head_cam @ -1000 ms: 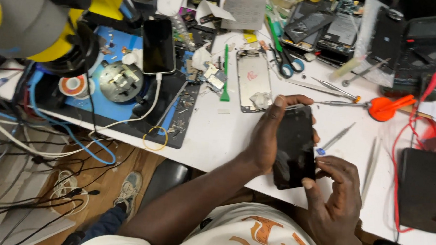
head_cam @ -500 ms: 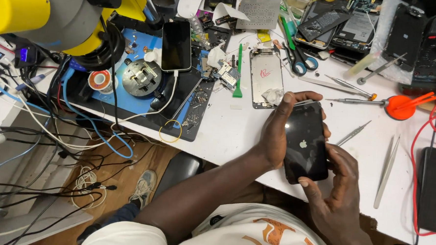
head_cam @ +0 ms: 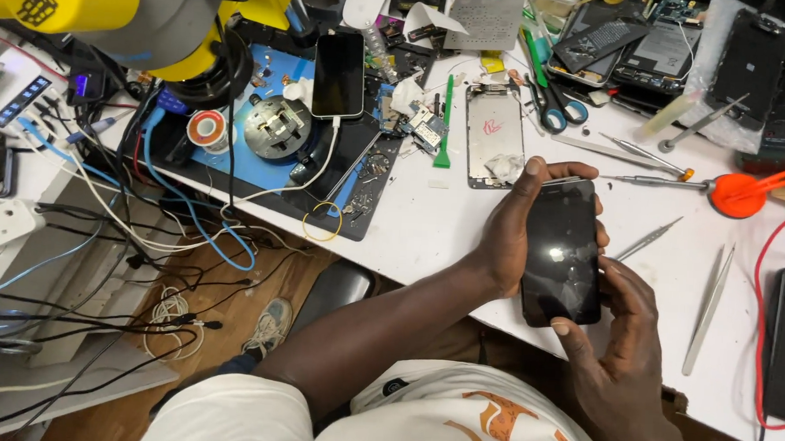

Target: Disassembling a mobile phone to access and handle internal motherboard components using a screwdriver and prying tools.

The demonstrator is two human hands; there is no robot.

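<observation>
Since half a second ago the black phone point(head_cam: 562, 252) tilted slightly | left hand point(head_cam: 508, 230) grips its side, right hand point(head_cam: 621, 332) its bottom corner | held above white bench point(head_cam: 427, 226), near tweezers point(head_cam: 708, 307)

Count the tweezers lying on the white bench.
3. One pair of tweezers lies right of the held phone, a second sits just beside the phone's upper right, and a third lies below the scissors. Clutter may hide others.

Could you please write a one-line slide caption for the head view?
Left hand and right hand hold a black smartphone above a cluttered white workbench.
</observation>
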